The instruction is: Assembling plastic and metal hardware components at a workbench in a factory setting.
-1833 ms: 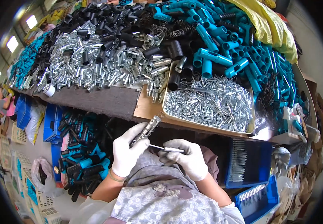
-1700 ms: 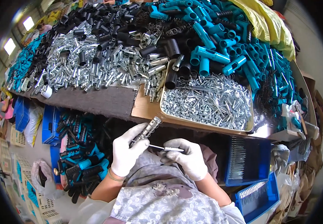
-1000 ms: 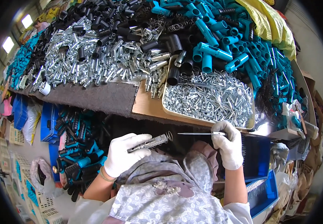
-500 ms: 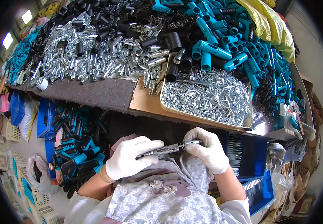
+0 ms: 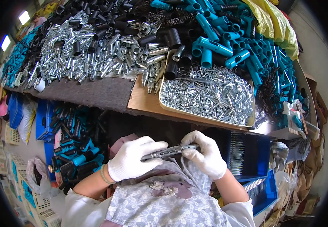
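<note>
Over my lap, my left hand [image 5: 135, 158], in a white glove, is closed round one end of a slotted metal tube [image 5: 167, 152]. The tube lies nearly level, its right end slightly higher. My right hand [image 5: 205, 154], gloved too, pinches a thin metal pin [image 5: 189, 146] at the tube's right end. How far the pin sits inside the tube is hidden by the fingers. Just beyond my hands, a shallow cream tray [image 5: 205, 118] full of small silver pins and bits rests on the bench edge.
The bench [image 5: 95, 94] carries heaps of silver metal parts [image 5: 67, 49], black sleeves [image 5: 174, 38] and teal plastic housings [image 5: 217, 47]. Teal-and-black handles [image 5: 82, 157] are piled at my left. Blue bins [image 5: 260, 155] with rows of metal rods stand at my right. A yellow sack [image 5: 275, 24] lies at the far right.
My right hand has moved slightly left, toward my left hand, and the pin's end has come closer to the tube. The view has shifted slightly.
</note>
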### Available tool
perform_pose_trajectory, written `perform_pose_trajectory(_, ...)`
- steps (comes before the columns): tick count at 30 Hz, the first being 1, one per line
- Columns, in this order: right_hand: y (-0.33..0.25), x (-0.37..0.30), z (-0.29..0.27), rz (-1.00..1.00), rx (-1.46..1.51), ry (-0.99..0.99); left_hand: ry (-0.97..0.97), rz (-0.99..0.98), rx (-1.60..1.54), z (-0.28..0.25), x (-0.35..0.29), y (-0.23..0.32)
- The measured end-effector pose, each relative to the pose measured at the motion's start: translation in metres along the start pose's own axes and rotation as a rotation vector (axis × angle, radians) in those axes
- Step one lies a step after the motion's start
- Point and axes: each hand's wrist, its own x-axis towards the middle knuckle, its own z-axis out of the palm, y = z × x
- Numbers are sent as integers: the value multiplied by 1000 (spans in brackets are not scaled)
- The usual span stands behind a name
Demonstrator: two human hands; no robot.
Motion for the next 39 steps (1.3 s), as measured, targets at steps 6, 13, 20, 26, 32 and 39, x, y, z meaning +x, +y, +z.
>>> perform_pose_trajectory(6, 14, -2, 2, -117, -132, -42, -49, 45, -67, 3, -1, -8)
perform_pose_trajectory(13, 24, 2, 2, -155, 325, -8, 46, 48, -88, 10, 3, -5)
perform_pose_trajectory(20, 35, -1, 37, -97, 745, 84, 15, 8, -47, 12, 11, 4)
perform_pose_trajectory(26, 37, -1, 48, -66, 756, 83, 97, -14, -116, 27, 3, -2)
perform_pose_trajectory(32, 35, 1, 43, 73, 823, 60, 130, 41, 56, 32, 4, -4)
perform_pose_trajectory(39, 41, 0, 41, 68, 918, 76, 139, 126, 197, 35, 13, -1)
